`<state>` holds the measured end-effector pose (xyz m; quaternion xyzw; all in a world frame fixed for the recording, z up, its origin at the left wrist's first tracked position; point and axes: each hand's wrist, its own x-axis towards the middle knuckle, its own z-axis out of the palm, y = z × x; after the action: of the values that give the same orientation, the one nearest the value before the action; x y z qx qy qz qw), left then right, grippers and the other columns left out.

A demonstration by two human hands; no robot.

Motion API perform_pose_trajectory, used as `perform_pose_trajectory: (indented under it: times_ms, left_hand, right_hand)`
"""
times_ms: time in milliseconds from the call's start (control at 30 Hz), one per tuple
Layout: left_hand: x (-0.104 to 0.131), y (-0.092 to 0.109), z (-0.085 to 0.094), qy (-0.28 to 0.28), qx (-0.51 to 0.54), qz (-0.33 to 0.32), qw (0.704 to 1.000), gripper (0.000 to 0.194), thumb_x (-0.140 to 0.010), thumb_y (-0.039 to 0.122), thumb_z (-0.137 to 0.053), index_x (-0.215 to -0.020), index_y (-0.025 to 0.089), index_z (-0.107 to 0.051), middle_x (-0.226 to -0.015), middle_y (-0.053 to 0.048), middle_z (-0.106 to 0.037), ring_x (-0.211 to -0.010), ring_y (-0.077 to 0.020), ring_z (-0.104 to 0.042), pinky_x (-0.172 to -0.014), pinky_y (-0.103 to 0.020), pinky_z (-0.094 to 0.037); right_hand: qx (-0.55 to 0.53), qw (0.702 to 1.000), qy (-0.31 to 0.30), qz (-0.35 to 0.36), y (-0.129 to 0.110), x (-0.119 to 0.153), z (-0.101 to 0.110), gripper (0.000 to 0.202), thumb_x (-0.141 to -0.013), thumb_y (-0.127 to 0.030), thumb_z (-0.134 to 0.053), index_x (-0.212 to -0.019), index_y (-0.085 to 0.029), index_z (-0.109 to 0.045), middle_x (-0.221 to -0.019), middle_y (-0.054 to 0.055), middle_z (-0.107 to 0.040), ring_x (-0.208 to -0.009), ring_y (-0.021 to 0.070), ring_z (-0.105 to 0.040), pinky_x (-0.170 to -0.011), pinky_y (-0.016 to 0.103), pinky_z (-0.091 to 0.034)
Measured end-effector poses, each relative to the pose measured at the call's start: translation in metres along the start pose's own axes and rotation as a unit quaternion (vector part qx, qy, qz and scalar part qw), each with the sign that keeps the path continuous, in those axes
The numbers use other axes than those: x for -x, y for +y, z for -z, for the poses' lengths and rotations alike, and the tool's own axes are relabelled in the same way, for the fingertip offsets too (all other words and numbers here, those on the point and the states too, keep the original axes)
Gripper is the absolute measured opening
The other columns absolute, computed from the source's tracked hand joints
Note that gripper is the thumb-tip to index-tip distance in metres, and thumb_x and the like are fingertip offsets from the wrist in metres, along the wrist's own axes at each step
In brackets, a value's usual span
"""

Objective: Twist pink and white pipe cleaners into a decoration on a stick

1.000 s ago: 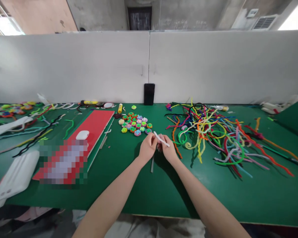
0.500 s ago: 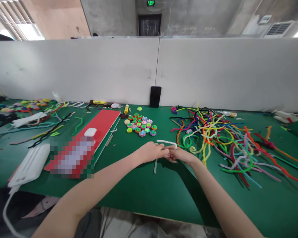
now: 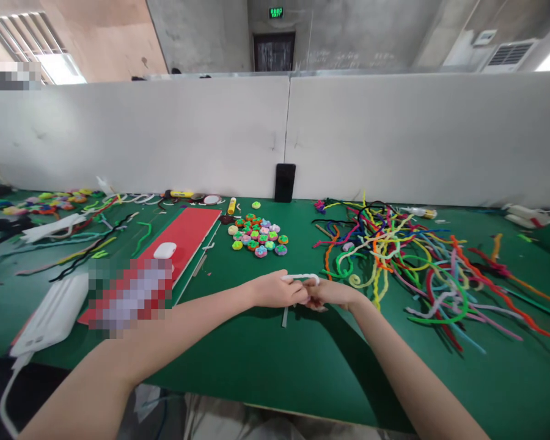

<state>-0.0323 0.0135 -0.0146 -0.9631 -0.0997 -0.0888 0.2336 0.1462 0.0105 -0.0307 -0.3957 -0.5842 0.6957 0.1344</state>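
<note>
Far left, rear of the green table (image 3: pixel 266 366): a scatter of coloured pipe-cleaner pieces and small made-up shapes (image 3: pixel 41 205). In front of these, near the table's front edge, a white ribbed device (image 3: pixel 50 315) with a cable running off the edge. Just beside it, a long red board (image 3: pixel 183 235) laid diagonally, a small white oval object (image 3: pixel 165 249) resting on it.

Centre rear: a yellow glue stick (image 3: pixel 231 205), then a cluster of small multicoloured rounds (image 3: pixel 256 238), and a dark phone (image 3: pixel 285 182) propped upright against the white partition (image 3: pixel 394 134).

Centre front: left hand (image 3: pixel 275 290) and right hand (image 3: pixel 332 293), brought together fingertip to fingertip just above the table. A short white pipe cleaner (image 3: pixel 301 277) is pinched between both hands, its free length arching over the fingers. A thin grey stick (image 3: pixel 285 317) lies on the table directly under the hands.

Right: a large loose tangle of coloured pipe cleaners (image 3: pixel 417 263), spread well toward the right edge. Far right rear, white objects, too small to identify.
</note>
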Motion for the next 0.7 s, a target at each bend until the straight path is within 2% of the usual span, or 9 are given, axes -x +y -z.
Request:
perform_pose_trajectory:
  times_ms: [133,333,433,567,700]
  left_hand:
    - [-0.001,-0.001,-0.003,-0.008,-0.011,0.041,0.999,0.021,-0.087,0.013,-0.029,-0.081,0.016,-0.05,-0.067,-0.004,-0.055,-0.06,-0.0135,-0.049,-0.053,-0.029,-0.028]
    - [0.007,-0.022,0.0,0.011,-0.018,-0.028,0.999,0.026,-0.089,0.021,-0.028,-0.077,0.016,-0.051,-0.065,-0.004,-0.055,-0.055,-0.013,-0.047,-0.053,-0.029,-0.027]
    - [0.014,-0.035,0.002,0.009,0.025,-0.016,1.0,0.026,-0.088,0.02,-0.028,-0.077,0.016,-0.051,-0.065,-0.003,-0.055,-0.057,-0.0128,-0.048,-0.054,-0.029,-0.027]
    - [0.017,-0.046,0.001,-0.038,0.044,0.072,0.996,0.028,-0.088,0.018,-0.026,-0.083,0.014,-0.053,-0.073,-0.007,-0.058,-0.063,-0.0151,-0.051,-0.059,-0.029,-0.032]
    - [0.008,-0.045,-0.003,-0.069,0.126,0.24,0.96,0.021,-0.083,0.019,-0.034,-0.086,0.012,-0.054,-0.078,-0.01,-0.06,-0.073,-0.0197,-0.055,-0.066,-0.032,-0.036]
  right_hand:
    - [-0.008,0.999,0.046,0.012,-0.003,-0.002,0.001,0.014,-0.068,-0.02,-0.044,-0.055,-0.015,-0.047,-0.041,-0.005,-0.048,-0.033,0.0046,-0.038,-0.035,0.016,-0.027]
    - [-0.025,0.998,0.024,0.046,-0.012,-0.009,-0.004,0.013,-0.067,-0.02,-0.046,-0.058,-0.014,-0.053,-0.044,-0.003,-0.053,-0.035,0.0053,-0.043,-0.036,0.015,-0.031]
    - [-0.025,0.994,0.077,0.068,-0.017,-0.02,-0.01,0.015,-0.068,-0.02,-0.047,-0.055,-0.014,-0.052,-0.042,-0.003,-0.052,-0.034,0.0057,-0.042,-0.035,0.016,-0.033]
    - [-0.026,0.977,0.184,0.107,-0.022,-0.039,-0.017,0.02,-0.073,-0.022,-0.044,-0.054,-0.016,-0.046,-0.042,-0.003,-0.052,-0.033,0.0057,-0.042,-0.035,0.016,-0.034]
    - [-0.017,0.942,0.304,0.144,-0.021,-0.056,-0.023,0.021,-0.078,-0.026,-0.037,-0.06,-0.018,-0.044,-0.046,-0.003,-0.052,-0.034,0.0073,-0.044,-0.036,0.018,-0.037]
